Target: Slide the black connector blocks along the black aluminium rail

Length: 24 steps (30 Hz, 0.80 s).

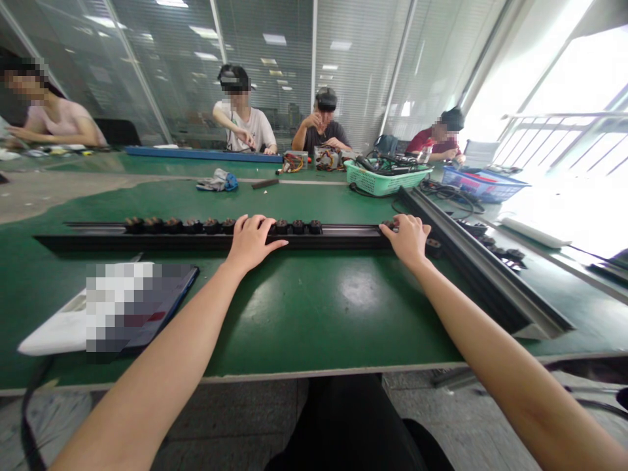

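Observation:
A long black rail [333, 241] lies across the green table, with several round black parts [297, 227] lined up along its channel. My left hand [252, 241] rests over the rail's middle, fingers bent over its far side and thumb stretched out to the right, among the round parts. At the rail's right end, my right hand [409, 237] has its thumb and fingers closed round a small dark part, mostly hidden by the fingers. Just right of that hand, a dark piece [434, 247] touches the rail's end.
Another long rail [485, 268] slants along the right. A white device [63, 327] lies at the left front. Farther back are a glove [218, 180], a green basket [385, 182], a blue basket [483, 186] and a blue rail [201, 154]. Several people sit across the table.

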Available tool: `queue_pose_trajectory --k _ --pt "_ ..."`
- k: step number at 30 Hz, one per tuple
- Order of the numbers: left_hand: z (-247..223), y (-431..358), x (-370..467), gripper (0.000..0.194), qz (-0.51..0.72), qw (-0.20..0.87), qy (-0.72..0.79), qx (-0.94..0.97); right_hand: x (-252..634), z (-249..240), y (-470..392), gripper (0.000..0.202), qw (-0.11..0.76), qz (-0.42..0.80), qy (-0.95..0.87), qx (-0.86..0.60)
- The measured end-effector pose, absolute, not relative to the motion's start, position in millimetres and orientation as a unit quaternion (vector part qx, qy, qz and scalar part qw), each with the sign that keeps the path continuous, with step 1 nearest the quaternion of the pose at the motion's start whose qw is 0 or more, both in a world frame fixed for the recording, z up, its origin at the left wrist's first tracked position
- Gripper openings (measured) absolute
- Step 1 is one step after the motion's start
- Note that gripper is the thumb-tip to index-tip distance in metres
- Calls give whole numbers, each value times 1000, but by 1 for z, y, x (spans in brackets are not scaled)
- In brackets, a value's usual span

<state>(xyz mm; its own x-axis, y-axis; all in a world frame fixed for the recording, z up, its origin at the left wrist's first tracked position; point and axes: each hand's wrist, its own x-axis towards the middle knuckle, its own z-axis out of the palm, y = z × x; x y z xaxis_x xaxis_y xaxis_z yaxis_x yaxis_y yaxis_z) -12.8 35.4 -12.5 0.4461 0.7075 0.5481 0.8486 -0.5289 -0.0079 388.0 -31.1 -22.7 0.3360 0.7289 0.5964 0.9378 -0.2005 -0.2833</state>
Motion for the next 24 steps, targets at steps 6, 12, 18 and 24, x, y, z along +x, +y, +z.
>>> queue_pose_trajectory --k 6,12,18,24 --pt "-13 36 -13 60 -248 147 -463 -838 392 -22 -31 40 294 -163 -544 -769" --pt "-13 36 -13 59 -252 141 -463 -838 389 -20 -32 37 283 -165 -542 -774" --pt "-13 36 -13 59 -252 142 -462 -838 390 -20 -32 37 273 -166 -542 -777" --pt "-13 35 -13 58 -247 154 -463 -837 389 -18 -33 39 259 -161 -540 -784"
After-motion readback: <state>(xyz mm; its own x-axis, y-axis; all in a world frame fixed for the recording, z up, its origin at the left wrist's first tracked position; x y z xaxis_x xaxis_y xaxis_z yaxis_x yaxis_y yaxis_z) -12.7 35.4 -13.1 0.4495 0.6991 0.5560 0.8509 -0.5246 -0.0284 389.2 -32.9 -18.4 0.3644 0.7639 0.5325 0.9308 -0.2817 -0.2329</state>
